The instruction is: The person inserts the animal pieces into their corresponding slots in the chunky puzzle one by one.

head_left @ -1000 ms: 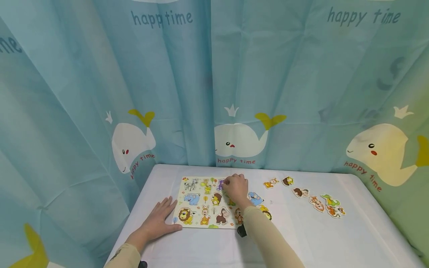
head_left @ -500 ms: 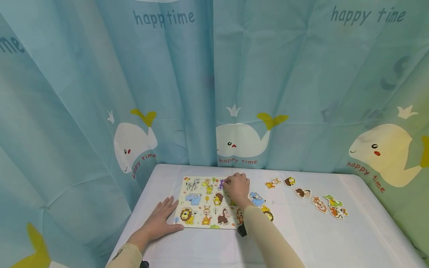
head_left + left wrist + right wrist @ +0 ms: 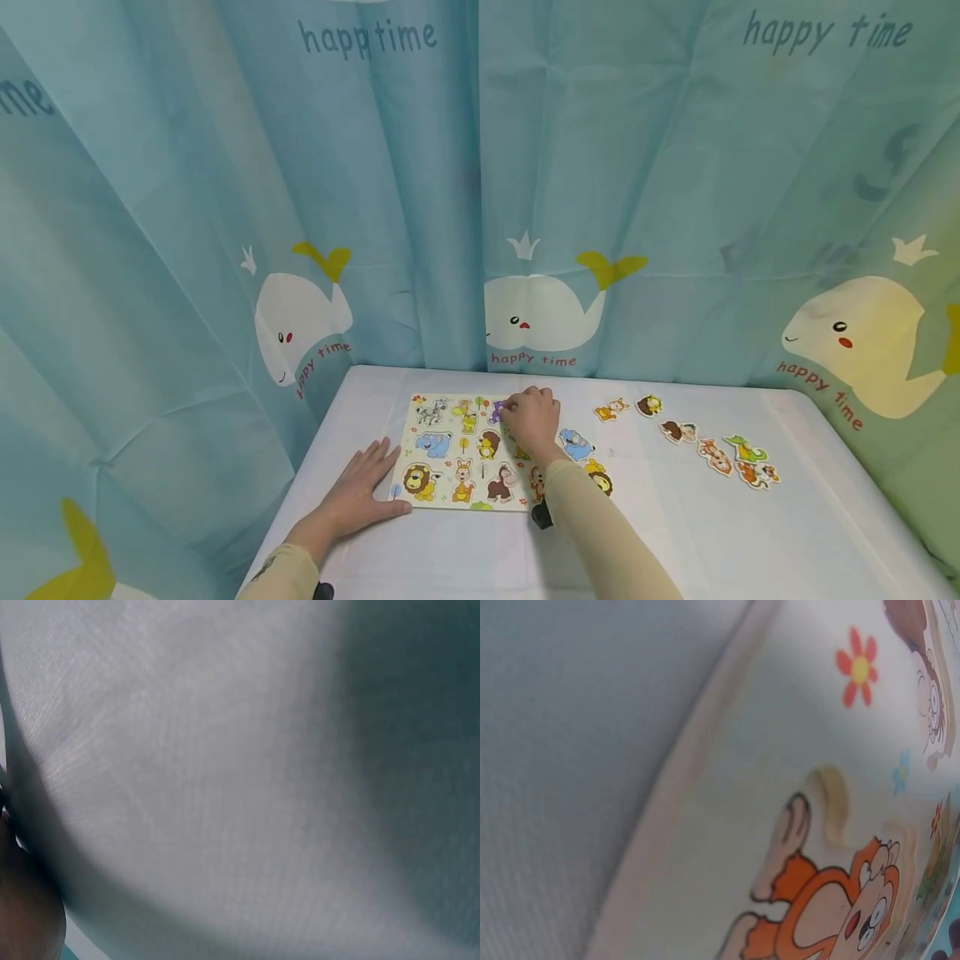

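A cream puzzle board (image 3: 450, 450) with animal pictures lies on the table in the head view. My left hand (image 3: 356, 492) rests beside its left edge, fingers spread and straight, with the thumb at the near left corner. Over the board's upper right part, my right hand (image 3: 534, 421) pinches a purple animal puzzle piece (image 3: 498, 410), which its fingers partly cover. An orange monkey picture (image 3: 825, 907) sits in a cut-out of the board in the right wrist view. The left wrist view is mostly blurred cloth, with a bit of hand at its lower left.
Right of the board lie loose animal pieces: a blue elephant (image 3: 576, 445), a lion (image 3: 597, 477), a kangaroo (image 3: 611, 409), a hedgehog (image 3: 648, 406) and several more farther right, near a green piece (image 3: 745, 449). A blue whale-print curtain (image 3: 420, 208) hangs behind the white table (image 3: 750, 550).
Both hands keep nearly the same place on and beside the board. The whole head view has shifted slightly to the right.
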The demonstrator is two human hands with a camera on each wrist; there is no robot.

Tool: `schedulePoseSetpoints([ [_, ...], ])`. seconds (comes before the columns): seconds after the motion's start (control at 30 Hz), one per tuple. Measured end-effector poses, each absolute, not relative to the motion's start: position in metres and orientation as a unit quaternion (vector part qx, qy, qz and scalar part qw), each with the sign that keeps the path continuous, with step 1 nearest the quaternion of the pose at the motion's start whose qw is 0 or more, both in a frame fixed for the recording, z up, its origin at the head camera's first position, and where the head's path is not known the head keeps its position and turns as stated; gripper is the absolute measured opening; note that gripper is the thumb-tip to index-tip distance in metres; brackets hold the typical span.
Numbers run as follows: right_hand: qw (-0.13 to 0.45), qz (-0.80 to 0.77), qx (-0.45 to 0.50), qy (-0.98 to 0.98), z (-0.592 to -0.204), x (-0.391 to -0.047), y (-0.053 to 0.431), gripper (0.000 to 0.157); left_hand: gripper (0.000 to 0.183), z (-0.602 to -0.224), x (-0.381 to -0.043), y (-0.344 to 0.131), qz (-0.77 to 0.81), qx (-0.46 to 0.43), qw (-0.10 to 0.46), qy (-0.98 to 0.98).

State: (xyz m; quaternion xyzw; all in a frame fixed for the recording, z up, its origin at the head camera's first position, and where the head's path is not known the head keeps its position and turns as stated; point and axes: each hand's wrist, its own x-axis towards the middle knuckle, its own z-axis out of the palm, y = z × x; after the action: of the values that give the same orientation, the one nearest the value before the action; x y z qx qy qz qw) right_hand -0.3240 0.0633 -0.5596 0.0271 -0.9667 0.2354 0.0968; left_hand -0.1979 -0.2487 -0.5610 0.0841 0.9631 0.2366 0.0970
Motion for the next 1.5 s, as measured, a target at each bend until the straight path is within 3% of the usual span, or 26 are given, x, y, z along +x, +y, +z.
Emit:
schedulePoseSetpoints([
  [0.73, 0.102, 0.22, 0.034, -0.97, -0.558, -0.322, 0.066, 0.013, 0.109, -0.558, -0.198, -0.245, 0.246, 0.079, 0.097, 0.961],
  [1.03, 0.066, 0.243, 0.046, -0.967, -0.551, -0.319, 0.076, 0.017, 0.109, -0.564, -0.199, -0.244, 0.239, 0.089, 0.092, 0.963],
  [1.5, 0.106, 0.366, 0.087, -0.921, -0.51, -0.309, 0.12, 0.023, 0.109, -0.564, -0.197, -0.248, 0.228, 0.086, 0.092, 0.965],
])
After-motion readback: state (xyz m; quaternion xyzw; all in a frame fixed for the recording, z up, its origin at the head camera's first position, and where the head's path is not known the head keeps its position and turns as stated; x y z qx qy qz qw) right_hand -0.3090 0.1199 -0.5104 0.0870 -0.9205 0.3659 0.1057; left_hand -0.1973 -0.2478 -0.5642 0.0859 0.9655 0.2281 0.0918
